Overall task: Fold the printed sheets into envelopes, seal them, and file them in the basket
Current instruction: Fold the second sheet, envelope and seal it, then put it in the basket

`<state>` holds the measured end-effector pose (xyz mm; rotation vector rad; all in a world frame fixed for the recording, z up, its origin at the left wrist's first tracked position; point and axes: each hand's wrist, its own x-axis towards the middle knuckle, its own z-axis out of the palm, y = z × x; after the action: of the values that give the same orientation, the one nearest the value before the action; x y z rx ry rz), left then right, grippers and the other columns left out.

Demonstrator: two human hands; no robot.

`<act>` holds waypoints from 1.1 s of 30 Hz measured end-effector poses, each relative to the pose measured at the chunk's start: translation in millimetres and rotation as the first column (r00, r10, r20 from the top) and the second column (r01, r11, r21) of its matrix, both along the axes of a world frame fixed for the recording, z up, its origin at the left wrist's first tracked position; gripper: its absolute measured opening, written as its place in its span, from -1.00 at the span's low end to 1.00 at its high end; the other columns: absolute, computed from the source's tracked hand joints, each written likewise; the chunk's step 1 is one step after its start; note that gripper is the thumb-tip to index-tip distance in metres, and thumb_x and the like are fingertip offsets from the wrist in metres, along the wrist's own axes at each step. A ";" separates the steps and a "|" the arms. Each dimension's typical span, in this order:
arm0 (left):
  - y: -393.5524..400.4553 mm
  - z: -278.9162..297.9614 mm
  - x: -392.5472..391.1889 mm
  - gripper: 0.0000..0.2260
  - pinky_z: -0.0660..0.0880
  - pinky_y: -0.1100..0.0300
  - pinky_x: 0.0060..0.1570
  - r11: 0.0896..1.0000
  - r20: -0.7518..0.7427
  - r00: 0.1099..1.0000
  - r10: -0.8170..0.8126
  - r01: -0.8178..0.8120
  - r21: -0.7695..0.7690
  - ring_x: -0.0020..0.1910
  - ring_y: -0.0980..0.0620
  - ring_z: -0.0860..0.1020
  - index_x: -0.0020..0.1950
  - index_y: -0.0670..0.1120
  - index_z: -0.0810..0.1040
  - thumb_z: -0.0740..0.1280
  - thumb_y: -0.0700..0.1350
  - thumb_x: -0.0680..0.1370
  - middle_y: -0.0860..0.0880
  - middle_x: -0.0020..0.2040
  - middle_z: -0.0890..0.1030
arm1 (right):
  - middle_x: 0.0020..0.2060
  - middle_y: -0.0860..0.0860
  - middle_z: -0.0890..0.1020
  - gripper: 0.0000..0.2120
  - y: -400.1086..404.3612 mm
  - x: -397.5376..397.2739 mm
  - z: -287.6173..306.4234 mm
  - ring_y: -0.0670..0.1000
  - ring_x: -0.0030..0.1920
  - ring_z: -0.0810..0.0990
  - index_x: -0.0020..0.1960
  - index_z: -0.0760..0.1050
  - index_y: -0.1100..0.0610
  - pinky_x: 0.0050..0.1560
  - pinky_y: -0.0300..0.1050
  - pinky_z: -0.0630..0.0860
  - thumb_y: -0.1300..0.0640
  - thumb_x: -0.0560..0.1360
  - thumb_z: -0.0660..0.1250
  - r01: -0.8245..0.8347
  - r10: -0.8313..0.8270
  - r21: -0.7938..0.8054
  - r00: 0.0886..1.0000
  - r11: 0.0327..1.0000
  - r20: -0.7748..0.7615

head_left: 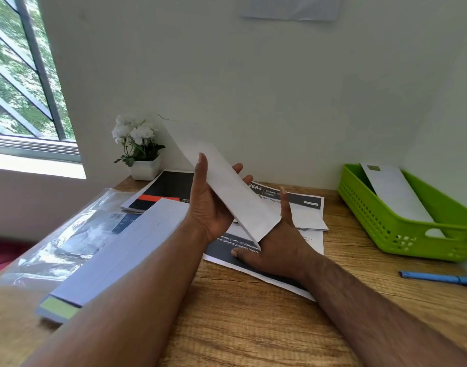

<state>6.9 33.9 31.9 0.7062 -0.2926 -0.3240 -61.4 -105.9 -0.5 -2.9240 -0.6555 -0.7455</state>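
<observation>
Long white paper envelope (232, 192) raised left of green plastic basket (401, 221), left hand (213, 205) fingers clamped around it, right hand (277, 245) fingers spread at its lower end.

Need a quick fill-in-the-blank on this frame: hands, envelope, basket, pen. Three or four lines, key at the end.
1. The left hand holds a white envelope up above the ____.
2. The basket at the right is ____ in colour.
3. The basket already holds one ____.
4. The blue pen lies on the desk ____ the basket, nearer the person.

Missing words: desk; green; envelope; in front of
</observation>
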 end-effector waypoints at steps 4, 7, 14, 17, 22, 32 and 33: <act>-2.4 0.9 0.9 0.10 0.57 -0.15 0.10 0.999 -0.041 0.998 0.051 -0.050 0.020 0.19 -0.20 0.60 0.39 -0.06 0.42 0.59 0.36 -0.06 -0.14 0.25 0.61 | 0.51 -0.02 0.24 -0.21 -0.3 -1.3 2.0 0.00 0.52 0.14 0.47 -0.23 -0.14 0.38 0.26 -0.47 -0.42 0.41 0.03 0.014 -0.013 0.014 0.999 1.000 -0.035; 1.3 1.2 5.1 0.15 0.55 -0.15 0.13 0.996 -0.060 0.995 0.083 -0.084 -0.013 0.19 -0.18 0.61 0.42 -0.06 0.40 0.59 0.36 -0.09 -0.14 0.26 0.60 | 0.48 0.02 0.31 -0.17 0.0 -0.1 -0.7 0.02 0.49 0.25 0.51 -0.16 -0.06 0.40 0.28 -0.36 -0.39 0.43 0.12 0.004 -0.004 -0.007 1.000 1.000 0.021; 3.3 -1.1 9.1 0.16 0.61 -0.08 -0.06 0.994 -0.082 0.992 0.100 -0.104 -0.046 0.09 -0.13 0.64 0.44 -0.11 0.38 0.62 0.32 -0.07 -0.14 0.18 0.61 | 0.46 0.04 0.33 -0.14 -3.8 1.2 3.8 0.01 0.46 0.30 0.53 -0.17 -0.04 0.42 0.18 -0.41 -0.37 0.44 0.16 0.014 -0.013 -0.026 0.999 1.000 0.043; 0.4 -4.4 4.2 0.16 0.60 -0.10 -0.04 0.999 -0.095 0.995 0.025 -0.022 0.034 0.08 -0.14 0.62 0.41 -0.15 0.40 0.61 0.34 -0.08 -0.19 0.22 0.57 | 0.50 -0.06 0.24 -0.11 -6.5 -1.8 7.3 -0.11 0.50 0.17 0.54 -0.23 -0.05 0.43 0.19 -0.45 -0.29 0.48 0.25 -0.024 0.025 0.005 0.996 1.000 -0.085; 3.5 -3.2 12.7 0.03 0.57 -0.18 0.08 0.984 -0.174 0.976 0.134 -0.152 -0.095 0.05 -0.16 0.63 0.37 -0.15 0.44 0.65 0.22 0.00 -0.17 0.09 0.64 | 0.24 -0.02 0.58 -0.50 -18.1 -5.0 24.8 -0.27 0.33 0.30 0.23 0.57 0.12 0.44 -0.03 0.17 -0.19 0.45 0.37 -0.304 0.287 0.271 0.952 0.913 0.103; 20.7 -7.9 22.8 -0.10 0.57 -0.29 -0.04 0.939 -0.277 0.925 0.260 -0.309 -0.150 0.10 -0.21 0.64 0.40 -0.04 0.42 0.53 0.26 0.13 -0.19 0.25 0.60 | 0.52 -0.14 0.19 -0.13 -106.3 28.8 0.3 -0.05 0.51 0.14 0.51 0.13 -0.19 0.48 0.13 0.10 -0.46 0.30 0.28 0.452 -0.336 0.141 0.806 0.881 -0.487; 20.1 -8.3 23.1 -0.11 0.56 -0.32 -0.01 0.938 -0.280 0.923 0.264 -0.313 -0.148 0.10 -0.20 0.64 0.39 -0.04 0.42 0.52 0.27 0.12 -0.18 0.24 0.61 | 0.51 -0.12 0.21 -0.07 -107.0 28.3 0.5 -0.02 0.50 0.17 0.51 0.12 -0.19 0.46 0.13 0.12 -0.53 0.24 0.23 0.487 -0.362 0.132 0.780 0.863 -0.511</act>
<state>30.0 53.9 23.7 0.5016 0.0308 -0.0993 -33.1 -213.0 -0.1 -2.8465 0.1575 -0.0864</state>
